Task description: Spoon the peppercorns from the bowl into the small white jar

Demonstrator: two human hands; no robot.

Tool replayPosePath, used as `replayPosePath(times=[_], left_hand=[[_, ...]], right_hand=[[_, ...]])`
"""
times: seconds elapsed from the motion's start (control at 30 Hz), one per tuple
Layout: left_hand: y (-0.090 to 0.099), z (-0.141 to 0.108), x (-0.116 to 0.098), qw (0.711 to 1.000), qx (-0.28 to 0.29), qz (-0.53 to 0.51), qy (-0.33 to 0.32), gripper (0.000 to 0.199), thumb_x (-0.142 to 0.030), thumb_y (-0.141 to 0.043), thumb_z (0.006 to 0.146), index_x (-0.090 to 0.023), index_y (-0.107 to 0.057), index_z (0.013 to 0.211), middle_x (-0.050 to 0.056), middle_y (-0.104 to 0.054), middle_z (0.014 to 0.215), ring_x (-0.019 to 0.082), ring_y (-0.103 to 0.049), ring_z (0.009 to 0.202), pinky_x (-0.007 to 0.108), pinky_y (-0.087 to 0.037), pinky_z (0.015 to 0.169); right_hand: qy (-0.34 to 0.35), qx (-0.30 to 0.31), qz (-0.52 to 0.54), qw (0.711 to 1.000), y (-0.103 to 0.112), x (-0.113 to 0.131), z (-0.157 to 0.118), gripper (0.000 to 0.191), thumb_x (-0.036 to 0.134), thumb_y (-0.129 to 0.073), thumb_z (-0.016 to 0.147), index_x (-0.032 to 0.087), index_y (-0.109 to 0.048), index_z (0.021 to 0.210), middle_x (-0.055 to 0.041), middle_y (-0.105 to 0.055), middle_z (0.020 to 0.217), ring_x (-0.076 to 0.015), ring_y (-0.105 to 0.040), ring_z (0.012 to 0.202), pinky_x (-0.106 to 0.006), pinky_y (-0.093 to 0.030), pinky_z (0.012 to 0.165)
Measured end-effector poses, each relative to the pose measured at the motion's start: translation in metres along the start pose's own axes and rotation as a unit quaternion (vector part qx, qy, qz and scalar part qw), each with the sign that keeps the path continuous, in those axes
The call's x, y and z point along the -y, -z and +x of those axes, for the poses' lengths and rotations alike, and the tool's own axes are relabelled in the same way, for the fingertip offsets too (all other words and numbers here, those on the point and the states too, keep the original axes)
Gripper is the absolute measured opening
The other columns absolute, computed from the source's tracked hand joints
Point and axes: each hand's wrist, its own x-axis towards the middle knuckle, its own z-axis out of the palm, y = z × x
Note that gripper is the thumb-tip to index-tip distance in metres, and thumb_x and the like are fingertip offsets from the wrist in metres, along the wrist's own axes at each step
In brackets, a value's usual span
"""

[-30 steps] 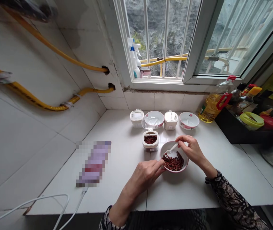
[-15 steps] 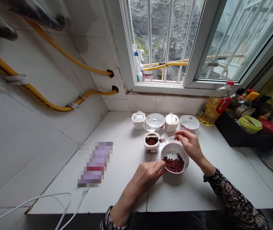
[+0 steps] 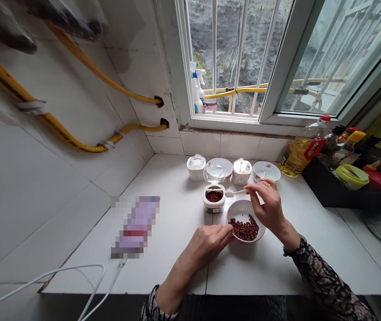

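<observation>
A white bowl (image 3: 245, 206) with a pink rim holds small dark red grains (image 3: 245, 228). My left hand (image 3: 212, 237) grips its left rim between thumb and fingers. Above the bowl's right side, my right hand (image 3: 268, 203) pinches the handle of a small white spoon (image 3: 230, 194). The spoon's head is beside the right edge of a small white jar (image 3: 214, 206), and I make out nothing in it. That jar stands with its clear lid (image 3: 214, 175) raised and has the same dark red grains inside.
Behind stand two lidded white jars (image 3: 196, 168) (image 3: 242, 171) and two white bowls (image 3: 225, 166) (image 3: 266, 171). An oil bottle (image 3: 297, 151) and a black box (image 3: 324, 189) of condiments are at the right. A blurred purple object (image 3: 138, 223) with a white cable (image 3: 110, 285) lies left.
The view has shifted slightly. My right hand has turned a little, and the red bit at the spoon's head no longer shows. My left hand keeps its hold on the bowl.
</observation>
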Motion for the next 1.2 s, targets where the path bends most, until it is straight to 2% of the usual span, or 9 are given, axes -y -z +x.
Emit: replayPosePath(times=[0.07, 0.17, 0.27, 0.37, 0.63, 0.9, 1.1, 1.2], left_hand=[[0.000, 0.000, 0.000, 1.000, -0.004, 0.003, -0.004, 0.030, -0.031, -0.037, 0.108, -0.015, -0.060, 0.100, -0.001, -0.062, 0.064, 0.013, -0.061, 0.052, 0.024, -0.039, 0.045], [0.001, 0.001, 0.000, 1.000, -0.007, 0.007, -0.008, 0.034, -0.033, -0.033, 0.109, -0.015, -0.060, 0.100, -0.001, -0.061, 0.063, 0.013, -0.061, 0.052, 0.025, -0.038, 0.045], [0.001, 0.001, 0.000, 1.000, -0.009, 0.008, -0.011, 0.034, -0.034, -0.032, 0.109, -0.016, -0.059, 0.100, -0.002, -0.060, 0.062, 0.014, -0.060, 0.051, 0.025, -0.037, 0.045], [0.001, 0.001, 0.000, 1.000, -0.009, 0.006, -0.010, 0.035, -0.035, -0.031, 0.109, -0.015, -0.058, 0.102, -0.002, -0.061, 0.063, 0.014, -0.061, 0.052, 0.025, -0.038, 0.045], [0.001, -0.001, 0.000, 1.000, 0.002, 0.003, -0.008, 0.032, -0.033, -0.032, 0.109, -0.015, -0.058, 0.102, -0.001, -0.062, 0.065, 0.013, -0.061, 0.053, 0.024, -0.038, 0.046], [0.001, 0.001, 0.000, 1.000, -0.009, 0.006, -0.014, 0.033, -0.034, -0.030, 0.109, -0.016, -0.057, 0.102, -0.002, -0.060, 0.063, 0.014, -0.061, 0.051, 0.026, -0.038, 0.045], [0.001, 0.000, 0.001, 1.000, -0.004, 0.005, -0.012, 0.034, -0.034, -0.030, 0.109, -0.016, -0.057, 0.101, -0.002, -0.061, 0.064, 0.014, -0.062, 0.053, 0.025, -0.039, 0.045], [0.000, 0.000, 0.001, 1.000, -0.006, 0.008, -0.012, 0.032, -0.034, -0.032, 0.109, -0.015, -0.058, 0.101, -0.002, -0.062, 0.064, 0.013, -0.061, 0.053, 0.024, -0.039, 0.046]], right_hand=[[-0.012, 0.021, -0.026, 0.999, 0.009, -0.007, -0.004, 0.017, 0.011, -0.050, 0.093, 0.021, -0.064, 0.091, -0.0008, -0.072, 0.074, -0.0179, -0.064, 0.067, -0.039, -0.040, 0.092], [-0.024, 0.087, -0.083, 0.992, 0.016, -0.018, -0.016, 0.017, 0.011, -0.050, 0.091, 0.020, -0.064, 0.085, -0.0008, -0.071, 0.071, -0.0175, -0.062, 0.063, -0.038, -0.038, 0.091], [-0.042, 0.144, -0.100, 0.984, 0.015, -0.023, -0.029, 0.017, 0.009, -0.050, 0.088, 0.019, -0.064, 0.084, -0.0021, -0.073, 0.073, -0.0178, -0.063, 0.065, -0.039, -0.036, 0.091], [-0.068, 0.166, -0.069, 0.981, 0.007, -0.021, -0.037, 0.018, 0.009, -0.049, 0.088, 0.019, -0.064, 0.085, -0.0025, -0.074, 0.076, -0.0178, -0.065, 0.067, -0.039, -0.036, 0.091], [-0.161, 0.145, 0.042, 0.975, -0.016, -0.011, -0.041, 0.020, 0.012, -0.050, 0.087, 0.022, -0.066, 0.082, -0.0017, -0.077, 0.080, -0.0174, -0.067, 0.070, -0.038, -0.042, 0.088], [-0.273, 0.130, 0.091, 0.949, -0.006, -0.018, -0.038, 0.020, 0.019, -0.052, 0.084, 0.023, -0.071, 0.080, -0.0012, -0.072, 0.064, -0.0222, -0.067, 0.078, -0.039, -0.048, 0.086], [-0.342, 0.122, 0.180, 0.914, -0.002, -0.015, -0.034, 0.019, 0.026, -0.052, 0.082, 0.021, -0.070, 0.077, -0.0013, -0.071, 0.067, -0.0187, -0.067, 0.063, -0.033, -0.052, 0.070], [-0.363, 0.110, 0.208, 0.902, -0.001, -0.014, -0.033, 0.018, 0.029, -0.054, 0.081, 0.020, -0.070, 0.076, -0.0015, -0.071, 0.067, -0.0188, -0.068, 0.062, -0.032, -0.053, 0.066]])
